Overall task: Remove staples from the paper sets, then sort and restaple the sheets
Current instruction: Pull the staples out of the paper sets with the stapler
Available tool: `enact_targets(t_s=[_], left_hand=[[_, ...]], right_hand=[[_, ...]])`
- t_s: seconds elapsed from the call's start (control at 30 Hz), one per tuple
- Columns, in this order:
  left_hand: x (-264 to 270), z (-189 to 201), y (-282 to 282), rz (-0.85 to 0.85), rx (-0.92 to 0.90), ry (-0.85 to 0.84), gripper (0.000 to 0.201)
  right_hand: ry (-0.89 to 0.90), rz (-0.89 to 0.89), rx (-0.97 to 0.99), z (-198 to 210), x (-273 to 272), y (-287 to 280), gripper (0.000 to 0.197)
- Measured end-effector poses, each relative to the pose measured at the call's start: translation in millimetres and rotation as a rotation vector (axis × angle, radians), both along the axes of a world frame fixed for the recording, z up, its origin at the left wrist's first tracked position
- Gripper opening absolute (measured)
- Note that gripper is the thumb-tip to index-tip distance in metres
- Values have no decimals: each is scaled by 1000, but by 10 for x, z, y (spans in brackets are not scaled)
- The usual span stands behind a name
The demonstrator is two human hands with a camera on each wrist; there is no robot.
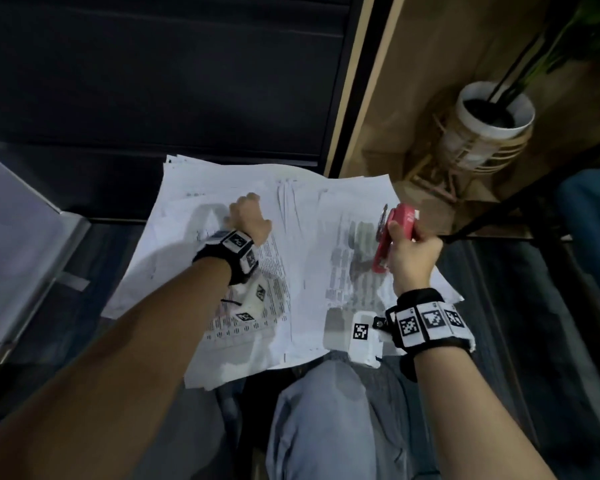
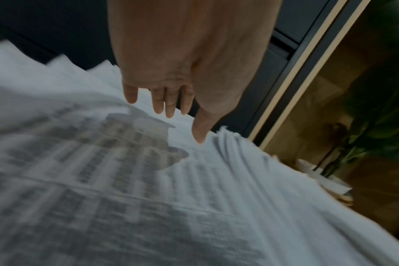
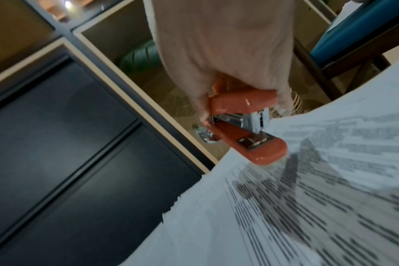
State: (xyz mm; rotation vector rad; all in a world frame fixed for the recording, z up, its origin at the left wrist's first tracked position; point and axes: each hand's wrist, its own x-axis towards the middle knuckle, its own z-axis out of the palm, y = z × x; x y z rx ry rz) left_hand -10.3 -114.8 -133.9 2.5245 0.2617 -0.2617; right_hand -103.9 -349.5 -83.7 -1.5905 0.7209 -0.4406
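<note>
Printed paper sheets [image 1: 291, 244] lie spread in overlapping stacks across my lap. My left hand [image 1: 248, 216] hovers over the left stack [image 2: 103, 180], fingers [image 2: 169, 106] straight and pointing down at the sheets, holding nothing. My right hand [image 1: 411, 247] grips a red stapler [image 1: 394, 226] above the right stack [image 3: 307, 198]. In the right wrist view the stapler [image 3: 251, 126] has its jaws parted, the metal magazine showing, its base tip just over the paper's far edge.
A dark cabinet front [image 1: 153, 81] stands beyond the papers. At the right on a wooden floor [image 1: 413, 81] sits a white plant pot [image 1: 489, 123] in a wicker stand. A grey seat [image 1: 21, 244] is at left, and my jeans-clad knees [image 1: 319, 410] support the papers.
</note>
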Motion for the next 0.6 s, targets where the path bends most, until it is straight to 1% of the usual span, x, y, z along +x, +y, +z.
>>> enact_targets(t_s=[0.03, 0.07, 0.1, 0.13, 0.2, 0.27, 0.33, 0.37, 0.4, 0.43, 0.53, 0.6], left_hand=[[8, -6, 156, -9, 109, 16, 59], [18, -38, 316, -22, 204, 59, 66], [7, -62, 469, -39, 284, 118, 74], [0, -106, 615, -54, 334, 169, 83], [-10, -184, 850, -104, 353, 201, 99], [-32, -190, 1000, -195, 392, 178, 104], [-22, -176, 1091, -252, 453, 151, 106], [-19, -159, 1121, -254, 463, 146, 107], [-11, -159, 1150, -248, 456, 138, 106], [-8, -147, 1170, -240, 445, 111, 101], [-19, -140, 1220, -214, 429, 32, 72], [-46, -129, 1242, -185, 412, 35, 63]], right_hand=[[40, 58, -18, -79, 10, 54, 7], [85, 122, -47, -144, 17, 119, 7], [137, 182, -77, -224, 31, 176, 11], [202, 235, -101, -278, 39, 237, 11], [329, 321, -127, -387, 56, 347, 7], [417, 391, -185, -481, 72, 438, 8], [482, 427, -267, -549, 92, 492, 22], [506, 443, -308, -591, 107, 502, 27], [534, 458, -342, -616, 117, 513, 28], [551, 470, -367, -653, 133, 510, 28], [586, 471, -411, -703, 155, 508, 29], [595, 468, -437, -687, 149, 521, 29]])
